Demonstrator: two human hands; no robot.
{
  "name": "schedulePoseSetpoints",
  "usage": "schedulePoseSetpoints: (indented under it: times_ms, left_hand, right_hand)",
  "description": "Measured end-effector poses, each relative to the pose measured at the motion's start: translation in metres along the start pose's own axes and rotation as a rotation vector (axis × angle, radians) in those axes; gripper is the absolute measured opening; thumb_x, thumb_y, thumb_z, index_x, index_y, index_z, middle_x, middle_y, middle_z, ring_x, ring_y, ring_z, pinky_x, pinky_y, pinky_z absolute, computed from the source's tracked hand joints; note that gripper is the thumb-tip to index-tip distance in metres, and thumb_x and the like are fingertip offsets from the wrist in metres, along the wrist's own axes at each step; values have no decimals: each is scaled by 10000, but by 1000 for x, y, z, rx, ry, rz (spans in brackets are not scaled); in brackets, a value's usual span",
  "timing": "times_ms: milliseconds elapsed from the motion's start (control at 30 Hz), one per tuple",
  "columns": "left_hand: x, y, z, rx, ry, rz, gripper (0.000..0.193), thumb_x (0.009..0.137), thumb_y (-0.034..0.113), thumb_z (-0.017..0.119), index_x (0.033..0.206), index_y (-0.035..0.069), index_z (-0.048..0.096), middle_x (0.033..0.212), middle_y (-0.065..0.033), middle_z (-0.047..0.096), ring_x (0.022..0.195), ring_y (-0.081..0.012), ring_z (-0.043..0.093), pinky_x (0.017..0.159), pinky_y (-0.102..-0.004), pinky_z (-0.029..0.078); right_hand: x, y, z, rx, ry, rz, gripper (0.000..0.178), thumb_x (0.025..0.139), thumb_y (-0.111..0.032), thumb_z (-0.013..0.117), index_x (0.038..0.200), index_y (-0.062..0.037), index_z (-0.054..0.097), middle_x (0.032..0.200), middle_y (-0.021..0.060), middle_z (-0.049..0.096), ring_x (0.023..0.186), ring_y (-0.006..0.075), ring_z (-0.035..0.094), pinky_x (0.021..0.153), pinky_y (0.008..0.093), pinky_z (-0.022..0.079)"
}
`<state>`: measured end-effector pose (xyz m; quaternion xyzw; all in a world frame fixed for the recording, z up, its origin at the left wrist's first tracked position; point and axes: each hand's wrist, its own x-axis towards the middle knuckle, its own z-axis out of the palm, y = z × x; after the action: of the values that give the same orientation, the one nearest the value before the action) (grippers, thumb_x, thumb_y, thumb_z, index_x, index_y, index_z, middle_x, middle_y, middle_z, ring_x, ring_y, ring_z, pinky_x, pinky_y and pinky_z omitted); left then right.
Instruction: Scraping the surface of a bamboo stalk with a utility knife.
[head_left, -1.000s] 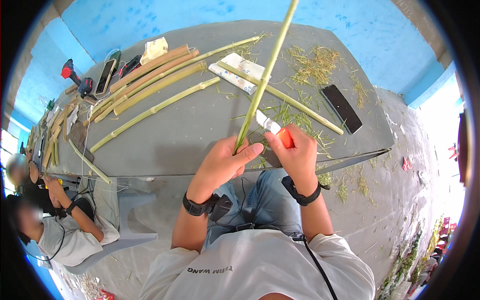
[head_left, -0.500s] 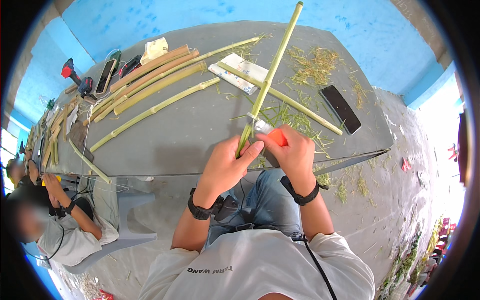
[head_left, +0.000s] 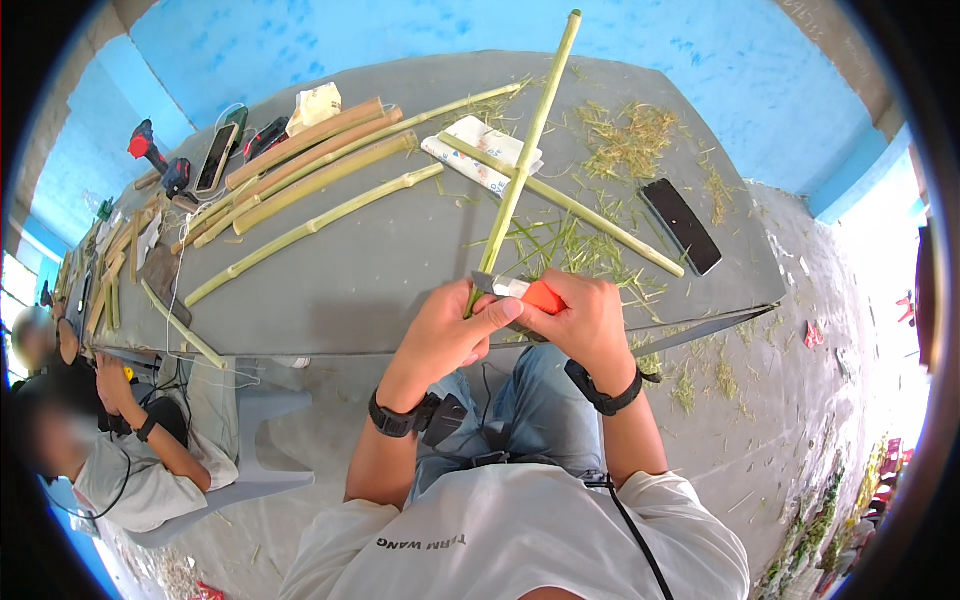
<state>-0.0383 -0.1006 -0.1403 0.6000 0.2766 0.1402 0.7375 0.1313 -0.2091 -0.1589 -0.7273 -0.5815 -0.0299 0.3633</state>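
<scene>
My left hand (head_left: 440, 332) is closed around the lower end of a slim green bamboo stalk (head_left: 541, 110), which slants up and away over the table. In my right fist is a knife with an orange handle (head_left: 544, 297) and a pale collar. Its metal blade (head_left: 486, 283) lies across the stalk just above my left fingers. My left thumb touches the pale part of the knife. Thin green shavings (head_left: 590, 245) lie beyond my hands, and another green stalk (head_left: 610, 224) crosses under the held one, over a folded printed wrapper (head_left: 468, 172).
The grey table (head_left: 330, 270) holds several bamboo lengths (head_left: 325, 180) at left. A black phone (head_left: 682, 228) lies at right, near dry shavings (head_left: 630, 140). A red-and-black power drill (head_left: 160, 160) and another phone (head_left: 214, 157) sit far left. A co-worker (head_left: 150, 450) sits at lower left.
The knife has slid down the stalk toward my left hand, its blade now close to my fingers. The stalk's far end has shifted slightly left and down.
</scene>
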Motion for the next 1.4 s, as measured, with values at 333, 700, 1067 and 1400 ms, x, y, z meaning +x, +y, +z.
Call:
schedulePoseSetpoints:
  times_ms: [333, 700, 1067, 1400]
  left_hand:
    - [-2, 0, 1, 28, -42, -19, 470, 903, 375, 784, 763, 127, 410, 626, 57, 417, 493, -38, 374, 424, -232, 282]
    - [-3, -2, 2, -9, -3, 18, 433, 925, 323, 763, 783, 133, 400, 620, 59, 411, 464, -36, 401, 403, -223, 282]
    - [1, 0, 0, 127, -67, 12, 495, 876, 468, 783, 824, 106, 451, 641, 47, 437, 508, -38, 420, 434, -229, 338]
    - [0, -6, -10, -90, -74, 58, 429, 938, 415, 725, 866, 123, 419, 648, 57, 416, 473, -41, 409, 401, -218, 275]
  right_hand:
    - [0, -1, 3, 31, 193, 223, 482, 810, -510, 793, 755, -66, 615, 621, 119, 605, 531, 334, 579, 494, 383, 456]
    - [0, -6, 3, 39, 137, 99, 451, 784, -434, 836, 713, -56, 601, 581, 113, 559, 503, 300, 558, 494, 369, 448]
    - [4, 0, 2, 139, 280, 348, 379, 905, -409, 725, 889, -45, 621, 685, 160, 623, 614, 369, 613, 563, 408, 478]
    - [3, -7, 4, 35, 172, 231, 421, 869, -436, 761, 786, -56, 602, 630, 136, 604, 548, 362, 591, 513, 407, 459]
